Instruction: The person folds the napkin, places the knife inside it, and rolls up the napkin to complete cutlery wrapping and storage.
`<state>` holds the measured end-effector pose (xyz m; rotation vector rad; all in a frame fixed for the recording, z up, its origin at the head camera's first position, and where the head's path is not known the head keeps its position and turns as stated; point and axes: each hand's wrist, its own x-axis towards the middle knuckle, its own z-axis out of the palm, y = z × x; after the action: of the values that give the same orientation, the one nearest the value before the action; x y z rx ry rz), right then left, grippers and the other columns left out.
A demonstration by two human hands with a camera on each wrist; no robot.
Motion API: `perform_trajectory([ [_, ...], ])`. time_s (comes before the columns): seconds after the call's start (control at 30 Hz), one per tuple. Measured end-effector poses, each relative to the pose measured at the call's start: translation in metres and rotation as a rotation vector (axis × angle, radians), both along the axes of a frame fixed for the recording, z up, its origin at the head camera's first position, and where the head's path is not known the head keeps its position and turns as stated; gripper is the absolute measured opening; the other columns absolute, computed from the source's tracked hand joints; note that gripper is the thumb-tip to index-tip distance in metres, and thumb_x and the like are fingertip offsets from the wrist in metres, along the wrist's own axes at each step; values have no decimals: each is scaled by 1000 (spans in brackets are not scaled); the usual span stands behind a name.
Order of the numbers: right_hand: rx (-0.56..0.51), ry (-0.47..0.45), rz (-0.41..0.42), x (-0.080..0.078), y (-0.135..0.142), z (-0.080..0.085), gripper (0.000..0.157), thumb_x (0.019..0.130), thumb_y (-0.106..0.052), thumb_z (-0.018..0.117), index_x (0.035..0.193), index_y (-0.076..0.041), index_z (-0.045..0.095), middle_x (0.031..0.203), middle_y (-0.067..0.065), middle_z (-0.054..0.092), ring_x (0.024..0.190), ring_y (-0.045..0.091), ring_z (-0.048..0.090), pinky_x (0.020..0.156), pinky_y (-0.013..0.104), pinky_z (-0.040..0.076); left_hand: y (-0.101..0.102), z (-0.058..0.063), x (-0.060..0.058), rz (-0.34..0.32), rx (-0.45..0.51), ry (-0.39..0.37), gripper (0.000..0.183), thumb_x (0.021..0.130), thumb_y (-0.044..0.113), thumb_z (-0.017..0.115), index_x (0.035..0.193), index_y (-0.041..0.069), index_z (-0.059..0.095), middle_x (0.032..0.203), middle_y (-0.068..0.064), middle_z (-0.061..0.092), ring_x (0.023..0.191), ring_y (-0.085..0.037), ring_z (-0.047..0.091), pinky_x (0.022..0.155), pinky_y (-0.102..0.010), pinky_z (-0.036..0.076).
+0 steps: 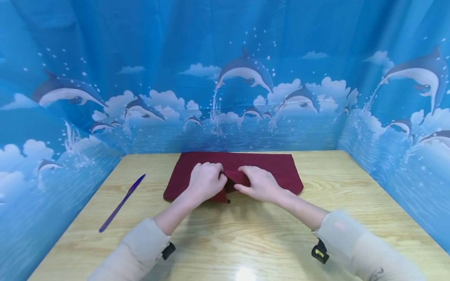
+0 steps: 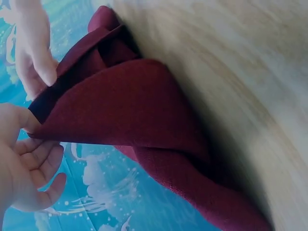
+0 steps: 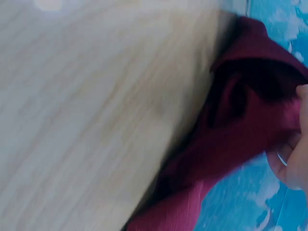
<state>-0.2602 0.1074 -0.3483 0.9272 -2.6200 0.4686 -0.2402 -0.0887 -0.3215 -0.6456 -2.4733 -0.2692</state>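
A dark red cloth (image 1: 233, 159), whose exact kind I cannot tell, lies folded across the back of the table. At the middle of its near edge, my left hand (image 1: 206, 182) pinches a lifted layer between thumb and fingers. In the left wrist view, that raised layer of cloth (image 2: 120, 106) stands up in a curved fold. Just to the right, my right hand (image 1: 261, 183) pinches another part of the same edge. A dark gap opens between the layers there. The right wrist view catches the right hand (image 3: 294, 154) only partly, at the frame's edge.
A purple knife (image 1: 122, 203) lies slantwise on the left of the wooden table (image 1: 225, 238). Blue dolphin-print curtains (image 1: 168, 128) hang along the back and both sides of the table. Each sleeve bears a small black device (image 1: 320, 251) near the wrist.
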Motion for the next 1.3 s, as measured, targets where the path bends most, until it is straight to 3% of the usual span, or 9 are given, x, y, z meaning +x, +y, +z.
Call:
perform_trajectory([
  [0.07,19,65,1,3,-7,-3,51,79,-39,70,115,-5,56,102,6,63,88,21,60,70,35,50,-1,3,-2,4,18,-25,11,78,12,62,67,12,62,53,3,53,51,-14,50,50,-29,37],
  [0.17,49,177,-18,6,-13,-6,41,76,-26,71,109,-5,57,93,6,63,82,22,59,67,36,48,-3,4,-4,12,12,-39,10,79,15,65,70,12,63,57,2,57,55,-15,54,54,-32,40],
  [0.27,63,258,-52,6,-15,-6,29,72,-9,68,99,-6,60,87,5,62,80,23,58,67,35,46,-5,3,-3,31,-48,-20,12,79,18,67,69,13,62,57,2,56,57,-16,55,57,-34,40],
  [0.4,79,303,-89,6,-9,-3,23,67,-1,66,89,-8,62,81,3,59,77,22,57,64,34,44,-9,2,0,79,-151,20,19,77,15,65,62,14,53,52,3,46,56,-17,51,58,-35,37],
  [0.6,91,290,-162,5,17,4,22,69,3,63,88,-7,67,83,4,61,78,24,58,64,36,45,-22,5,6,165,-204,53,23,74,7,59,58,13,45,52,-1,45,58,-21,50,60,-37,36],
  [0.77,86,264,-213,2,43,9,20,69,5,60,85,-6,68,81,6,63,75,26,58,63,39,47,-33,8,8,212,-230,1,16,72,9,64,63,10,51,59,-5,54,63,-24,52,63,-40,38],
  [1.1,-12,282,-293,-9,95,19,18,73,5,58,88,1,68,83,15,65,70,30,63,53,42,48,-47,17,8,218,-226,-48,14,70,4,60,62,9,50,58,-5,52,65,-27,53,62,-41,37],
  [1.3,25,263,-224,1,110,43,18,75,7,57,88,3,69,84,15,65,75,32,62,61,43,49,-51,31,12,147,-223,-125,18,70,-2,55,60,11,49,51,0,43,58,-22,47,56,-36,32],
])
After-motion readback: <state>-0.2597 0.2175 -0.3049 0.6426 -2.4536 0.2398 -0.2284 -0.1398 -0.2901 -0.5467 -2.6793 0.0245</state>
